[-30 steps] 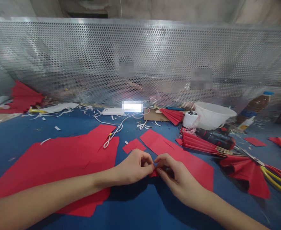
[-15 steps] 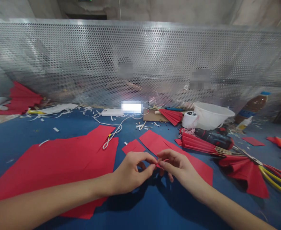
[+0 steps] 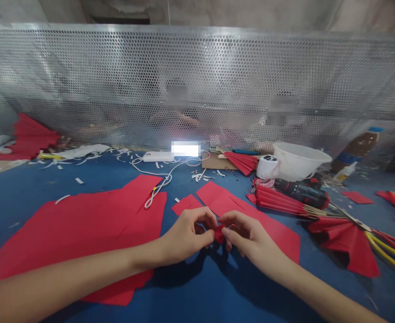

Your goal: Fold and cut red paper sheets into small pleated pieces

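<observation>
So here's what's going on: 2 bare hands are meeting over a blue bench [image 3: 25, 197], with the left hand [image 3: 187, 235] and the right hand [image 3: 251, 237] both working on a tiny red paper piece [image 3: 219, 234]. The piece is sitting right between the hands, held up just above a red paper sheet [image 3: 271, 229]. The left fingers [image 3: 208, 218] are curled in and the right fingers [image 3: 229, 232] are bunched toward them, so the 2 hands are pinching the piece from either side, though part of the grip is hidden behind the fingers.

A bigger red paper sheet [image 3: 83, 229] is lying off to the left, and a small red paper scrap [image 3: 187, 205] is sitting just above the hands. Over on the right, a pleated red paper fan on wooden sticks [image 3: 278, 202] is lying beside a cordless drill [image 3: 301, 194], and a pair of scissors [image 3: 350, 220] is resting on another red fan [image 3: 345, 240]. Further back, a white plastic bowl [image 3: 300, 161] is sitting near a brown bottle [image 3: 355, 150] — and a perforated metal panel [image 3: 197, 80] is running along the back of the bench.
</observation>
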### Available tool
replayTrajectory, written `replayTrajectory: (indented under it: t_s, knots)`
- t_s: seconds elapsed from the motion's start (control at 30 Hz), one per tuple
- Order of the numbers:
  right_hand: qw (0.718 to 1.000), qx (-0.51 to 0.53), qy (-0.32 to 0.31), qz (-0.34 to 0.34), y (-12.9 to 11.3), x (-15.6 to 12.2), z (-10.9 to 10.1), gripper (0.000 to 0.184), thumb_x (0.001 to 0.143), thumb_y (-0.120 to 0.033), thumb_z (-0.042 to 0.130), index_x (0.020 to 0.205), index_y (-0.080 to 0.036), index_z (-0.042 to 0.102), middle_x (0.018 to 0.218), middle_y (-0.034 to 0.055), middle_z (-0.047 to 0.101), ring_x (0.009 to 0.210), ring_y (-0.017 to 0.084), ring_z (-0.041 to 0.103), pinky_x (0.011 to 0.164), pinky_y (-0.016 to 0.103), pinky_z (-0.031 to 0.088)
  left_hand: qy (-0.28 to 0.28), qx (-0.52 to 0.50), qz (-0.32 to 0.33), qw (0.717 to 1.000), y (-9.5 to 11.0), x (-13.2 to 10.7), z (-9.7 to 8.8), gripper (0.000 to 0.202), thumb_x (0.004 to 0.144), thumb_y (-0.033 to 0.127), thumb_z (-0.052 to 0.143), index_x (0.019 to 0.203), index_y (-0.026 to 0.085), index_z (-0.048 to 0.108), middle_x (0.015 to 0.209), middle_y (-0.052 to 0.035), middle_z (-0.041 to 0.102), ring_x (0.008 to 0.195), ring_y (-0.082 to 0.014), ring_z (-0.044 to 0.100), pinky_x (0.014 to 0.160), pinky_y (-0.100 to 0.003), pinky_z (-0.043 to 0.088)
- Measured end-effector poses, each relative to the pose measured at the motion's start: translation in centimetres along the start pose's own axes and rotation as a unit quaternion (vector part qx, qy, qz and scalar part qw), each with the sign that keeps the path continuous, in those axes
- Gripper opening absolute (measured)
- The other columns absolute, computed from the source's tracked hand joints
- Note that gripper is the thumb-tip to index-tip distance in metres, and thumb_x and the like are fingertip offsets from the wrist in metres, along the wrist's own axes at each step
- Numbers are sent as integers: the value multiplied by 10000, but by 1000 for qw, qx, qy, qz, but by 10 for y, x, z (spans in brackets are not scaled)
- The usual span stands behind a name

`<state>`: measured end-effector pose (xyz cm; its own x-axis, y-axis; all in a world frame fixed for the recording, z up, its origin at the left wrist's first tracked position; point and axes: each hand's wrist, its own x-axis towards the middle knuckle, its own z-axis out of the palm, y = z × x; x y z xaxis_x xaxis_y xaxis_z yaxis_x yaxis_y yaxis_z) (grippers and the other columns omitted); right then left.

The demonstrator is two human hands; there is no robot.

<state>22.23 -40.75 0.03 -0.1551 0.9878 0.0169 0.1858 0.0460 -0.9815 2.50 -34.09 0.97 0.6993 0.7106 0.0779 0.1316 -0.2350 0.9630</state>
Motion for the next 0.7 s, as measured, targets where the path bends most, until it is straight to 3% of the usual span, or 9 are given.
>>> replayTrajectory:
  t_s: [0.2,0.37,0.5,0.7]
  knots:
    - [1000,17,14,-19,5,1,3,277,928,-430,668,1033,-180,613,817,-1,637,699,148,616,636,269,467,-6,-5,-20,1000,0,4,-1,111,831,140,574,904,162,655,840,-21,677,716,-140,645,663,-244,494]
    - [998,-45,27,-23,2,-2,4,215,973,-398,599,1024,-190,602,760,-15,613,705,151,594,615,259,431,-24,9,-47,999,-2,7,0,186,867,328,667,882,143,675,775,-30,672,711,-154,618,656,-248,468]
    - [997,-69,27,-29,0,-5,4,162,1001,-367,545,997,-206,568,709,-28,598,676,152,578,597,261,408,-60,-20,-67,996,-2,8,-1,266,883,391,656,845,130,687,757,-36,677,713,-154,612,670,-253,448]
    - [991,-115,-11,-63,-6,-10,3,104,967,-284,601,1044,-222,569,860,-1,636,693,142,560,616,261,435,-66,-50,-84,993,-3,11,-6,271,860,408,657,814,143,680,672,-4,645,615,-121,554,559,-220,367]
